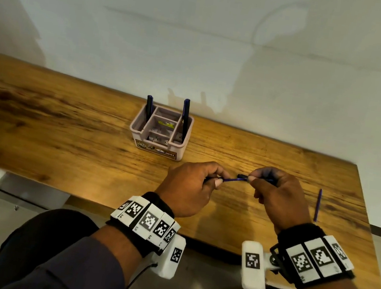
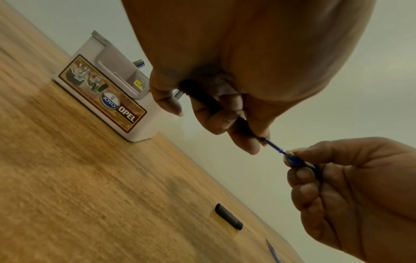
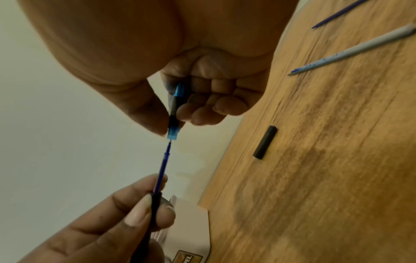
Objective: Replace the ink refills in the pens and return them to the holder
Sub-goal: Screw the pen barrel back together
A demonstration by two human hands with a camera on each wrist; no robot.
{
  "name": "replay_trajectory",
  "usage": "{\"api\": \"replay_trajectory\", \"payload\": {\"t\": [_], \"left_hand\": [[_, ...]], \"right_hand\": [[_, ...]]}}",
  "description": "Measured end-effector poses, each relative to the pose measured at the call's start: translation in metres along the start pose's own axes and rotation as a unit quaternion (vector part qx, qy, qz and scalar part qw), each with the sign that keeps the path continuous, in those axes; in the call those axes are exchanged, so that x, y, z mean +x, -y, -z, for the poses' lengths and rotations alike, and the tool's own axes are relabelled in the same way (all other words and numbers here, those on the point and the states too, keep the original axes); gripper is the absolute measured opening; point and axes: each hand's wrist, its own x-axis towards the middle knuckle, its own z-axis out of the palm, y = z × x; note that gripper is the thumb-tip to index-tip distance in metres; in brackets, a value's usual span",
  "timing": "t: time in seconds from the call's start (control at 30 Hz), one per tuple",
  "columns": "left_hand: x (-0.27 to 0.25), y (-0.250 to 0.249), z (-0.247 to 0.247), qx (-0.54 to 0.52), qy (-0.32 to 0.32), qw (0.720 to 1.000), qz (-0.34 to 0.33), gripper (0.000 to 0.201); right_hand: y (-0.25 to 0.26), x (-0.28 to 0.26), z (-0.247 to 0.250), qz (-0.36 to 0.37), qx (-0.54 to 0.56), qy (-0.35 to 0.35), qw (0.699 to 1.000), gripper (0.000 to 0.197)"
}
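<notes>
My left hand (image 1: 216,179) grips a black pen barrel (image 2: 216,105), and a blue refill (image 1: 234,180) sticks out of its open end. My right hand (image 1: 253,181) pinches the pen's short black front section with blue ends (image 3: 174,113). The tip of the refill (image 3: 163,169) sits right at that section's mouth. Both hands hover just above the wooden table (image 1: 63,130). The white pen holder (image 1: 134,133) stands behind them, with two dark pens (image 1: 149,108) (image 1: 185,116) upright in its outer compartments.
A short black ribbed pen piece (image 3: 265,142) lies on the table below my hands. To the right lie a blue refill (image 1: 318,205) and a whitish, nearly empty refill (image 3: 351,51). A pale wall runs behind the table. The table's right end is close to the refills.
</notes>
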Motion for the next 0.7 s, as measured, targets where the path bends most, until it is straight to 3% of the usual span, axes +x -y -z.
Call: {"api": "replay_trajectory", "payload": {"t": [0.2,0.37,0.5,0.7], "left_hand": [[0.000,-0.001,0.001,-0.005,0.015,1.000,0.016,0.020],[-0.002,-0.004,0.000,-0.005,0.028,1.000,0.010,0.018],[-0.002,-0.002,-0.003,0.012,0.031,0.999,0.005,0.019],[-0.002,-0.004,-0.001,0.000,0.029,1.000,0.000,0.019]], "right_hand": [[-0.003,-0.007,-0.008,-0.013,-0.009,0.013,1.000,0.009],[0.001,-0.004,-0.003,0.006,0.006,-0.019,1.000,0.011],[-0.001,-0.007,-0.010,-0.006,-0.022,0.033,0.999,0.010],[0.000,-0.005,-0.006,-0.010,-0.025,0.029,0.999,0.011]]}}
